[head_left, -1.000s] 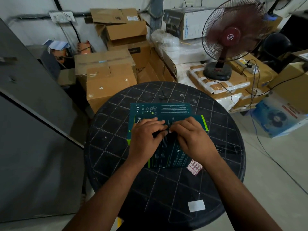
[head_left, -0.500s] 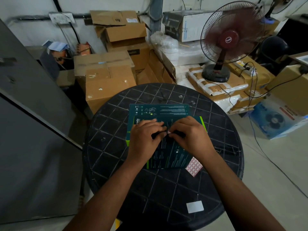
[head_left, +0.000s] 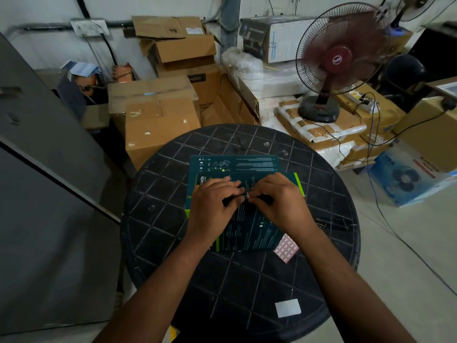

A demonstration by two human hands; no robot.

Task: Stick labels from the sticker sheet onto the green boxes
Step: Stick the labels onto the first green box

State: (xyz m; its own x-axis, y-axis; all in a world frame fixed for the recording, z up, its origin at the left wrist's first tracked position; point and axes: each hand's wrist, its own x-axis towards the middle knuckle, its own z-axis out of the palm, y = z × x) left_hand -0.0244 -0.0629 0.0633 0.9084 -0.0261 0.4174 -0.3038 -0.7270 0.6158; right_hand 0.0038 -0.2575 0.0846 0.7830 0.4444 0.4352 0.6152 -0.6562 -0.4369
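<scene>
Head view: the left hand [head_left: 212, 206] and right hand [head_left: 279, 201] meet over the near green box [head_left: 249, 233], fingers pinching a small label [head_left: 247, 194] between them. The sticker sheet [head_left: 286, 248] lies at the box's near right corner; a second green box [head_left: 235, 164] lies behind, with bare counter [head_left: 158, 219] around both.

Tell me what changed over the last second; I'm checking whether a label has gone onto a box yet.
Nothing visibly changed. The left hand and right hand still meet fingertip to fingertip over the upper green box, pinching something small and pale, apparently a label. The sticker sheet stays beside the box's near right corner, and the white patch stays on the round table.
</scene>
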